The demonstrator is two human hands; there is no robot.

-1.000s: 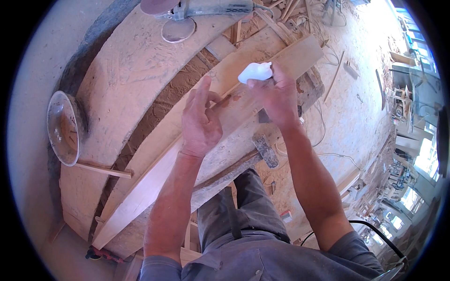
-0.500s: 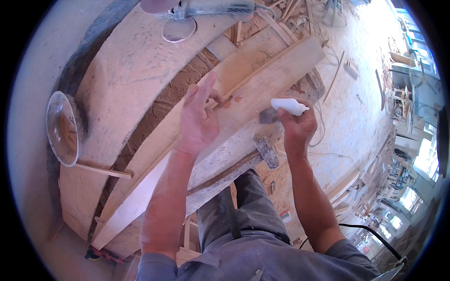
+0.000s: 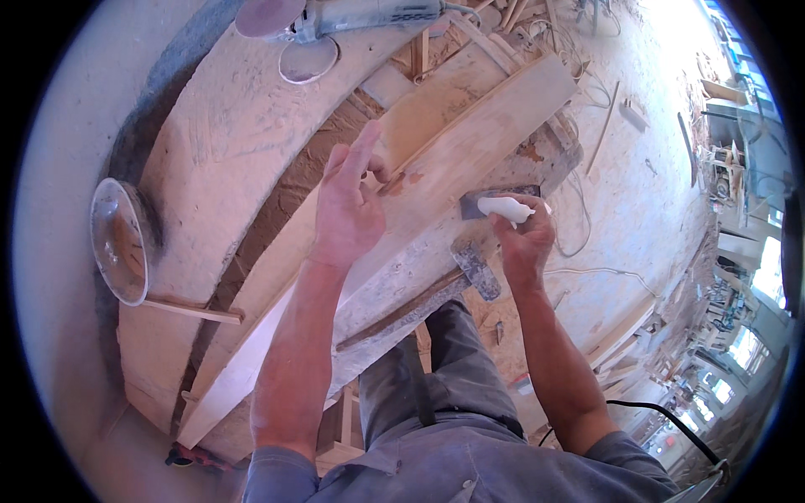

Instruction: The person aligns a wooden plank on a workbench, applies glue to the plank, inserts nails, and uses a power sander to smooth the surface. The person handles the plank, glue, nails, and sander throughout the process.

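Note:
My right hand (image 3: 526,239) is closed around a small white squeeze bottle (image 3: 506,210) with a narrow tip, held tilted on its side over the bench edge. Over a long pale wooden board (image 3: 511,113) hovers my left hand (image 3: 350,201), its index finger stretched out and the other fingers partly curled, nothing visible in it. Beside those fingers a reddish-brown patch (image 3: 411,180) marks the board. A dark flat block or blade (image 3: 476,207) lies just behind the bottle. Nearer to me rests a hammer (image 3: 476,270) with a dusty metal head and a wooden handle.
A power sander (image 3: 360,17) with a round disc lies at the top, a loose disc (image 3: 308,60) beside it. On the left stands a round pan (image 3: 117,243) near a thin wooden stick (image 3: 194,312). Cords (image 3: 579,218) and wood scraps lie on the floor to the right.
My right hand has brought the bottle slightly left and down, and the bottle looks more squeezed. My left hand has shifted a little left in the picture, keeping its pose.

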